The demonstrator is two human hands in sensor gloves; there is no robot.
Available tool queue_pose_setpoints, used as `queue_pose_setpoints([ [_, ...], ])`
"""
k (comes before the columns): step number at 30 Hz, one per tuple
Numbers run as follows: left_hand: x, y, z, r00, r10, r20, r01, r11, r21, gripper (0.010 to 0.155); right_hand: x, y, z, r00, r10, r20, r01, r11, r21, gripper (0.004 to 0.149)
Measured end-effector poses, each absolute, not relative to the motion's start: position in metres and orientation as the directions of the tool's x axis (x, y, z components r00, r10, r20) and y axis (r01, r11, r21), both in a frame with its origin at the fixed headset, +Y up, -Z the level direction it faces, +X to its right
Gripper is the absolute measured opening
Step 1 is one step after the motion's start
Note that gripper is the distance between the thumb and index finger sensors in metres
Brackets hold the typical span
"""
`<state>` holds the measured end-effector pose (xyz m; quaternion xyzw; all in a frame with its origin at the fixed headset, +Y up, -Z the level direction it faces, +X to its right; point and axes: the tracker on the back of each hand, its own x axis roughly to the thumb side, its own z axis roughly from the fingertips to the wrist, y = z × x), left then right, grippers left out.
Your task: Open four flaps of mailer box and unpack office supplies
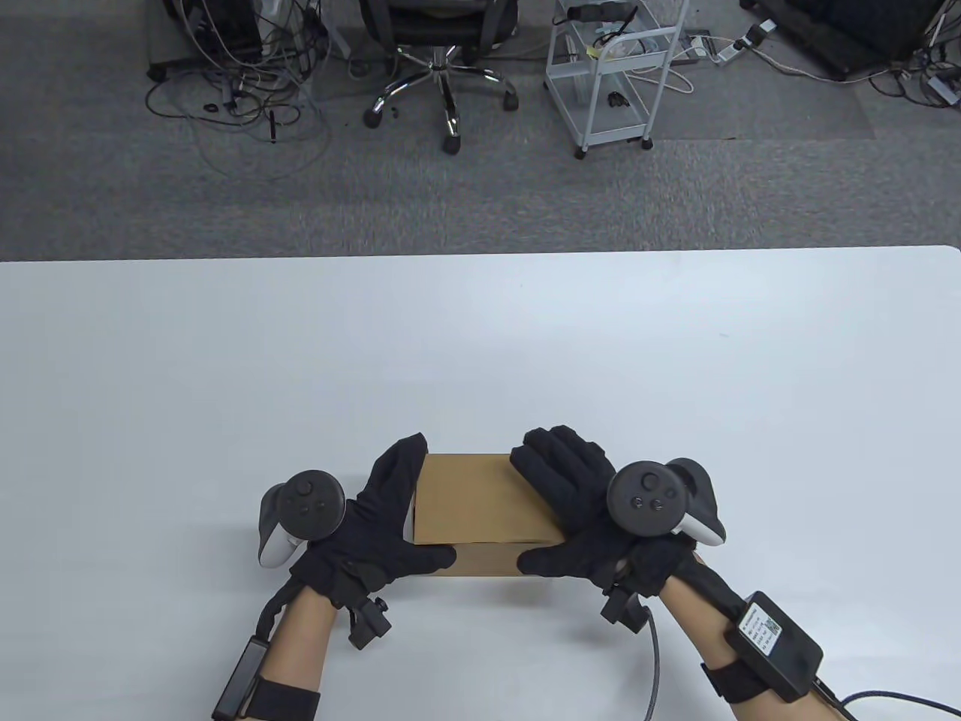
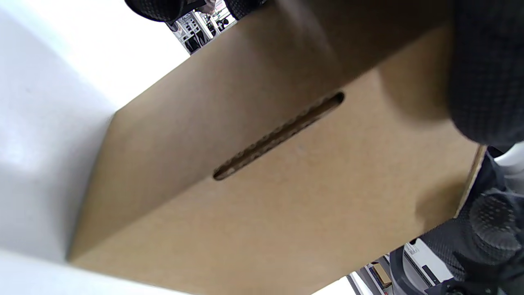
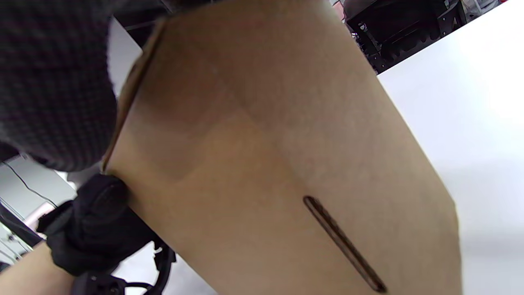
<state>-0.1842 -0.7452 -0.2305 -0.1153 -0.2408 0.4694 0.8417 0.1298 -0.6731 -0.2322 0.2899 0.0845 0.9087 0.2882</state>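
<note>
A closed brown cardboard mailer box (image 1: 480,503) sits on the white table (image 1: 480,338) near the front edge. My left hand (image 1: 390,518) grips its left end, fingers along the left side and thumb on the front face. My right hand (image 1: 570,503) grips the right end, fingers over the top right corner and thumb on the front face. The left wrist view shows a box side (image 2: 286,176) with a slot, my left thumb (image 2: 487,69) on it. The right wrist view shows another slotted side (image 3: 286,164) and my right thumb (image 3: 53,82) at its edge. No office supplies are visible.
Beyond the table's far edge lies grey carpet with an office chair (image 1: 439,45), a white wire cart (image 1: 608,67) and loose cables (image 1: 240,90). A cable (image 1: 653,661) runs from my right wrist across the table front.
</note>
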Motion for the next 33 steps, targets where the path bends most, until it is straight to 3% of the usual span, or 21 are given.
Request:
queue_pose_setpoints([
  [13, -0.185, -0.745, -0.232, 0.428, 0.856, 0.290, -0.742, 0.516, -0.428, 0.120, 0.118, -0.657, -0.239, -0.725, 0.441, 0.529, -0.352, -0.898, 0.266, 0.097],
  [17, -0.185, -0.745, -0.232, 0.430, 0.855, 0.290, -0.740, 0.518, -0.430, 0.120, 0.119, -0.651, -0.241, -0.712, 0.456, 0.533, -0.371, -0.890, 0.266, 0.096],
  [22, -0.185, -0.745, -0.232, 0.428, 0.856, 0.288, -0.740, 0.515, -0.432, 0.120, 0.114, -0.644, -0.240, -0.715, 0.389, 0.581, -0.329, -0.920, 0.212, 0.099],
  [26, -0.185, -0.745, -0.232, 0.424, 0.861, 0.283, -0.742, 0.509, -0.437, 0.123, 0.111, -0.641, -0.245, -0.705, 0.408, 0.580, -0.316, -0.913, 0.259, 0.102],
  [30, -0.186, -0.747, -0.233, 0.418, 0.866, 0.274, -0.737, 0.500, -0.454, 0.123, 0.100, -0.638, -0.233, -0.726, 0.222, 0.651, -0.160, -0.975, 0.153, 0.102],
  [33, -0.186, -0.747, -0.234, 0.416, 0.868, 0.271, -0.737, 0.496, -0.459, 0.123, 0.096, -0.639, -0.227, -0.715, 0.159, 0.681, -0.118, -0.987, 0.107, 0.098],
])
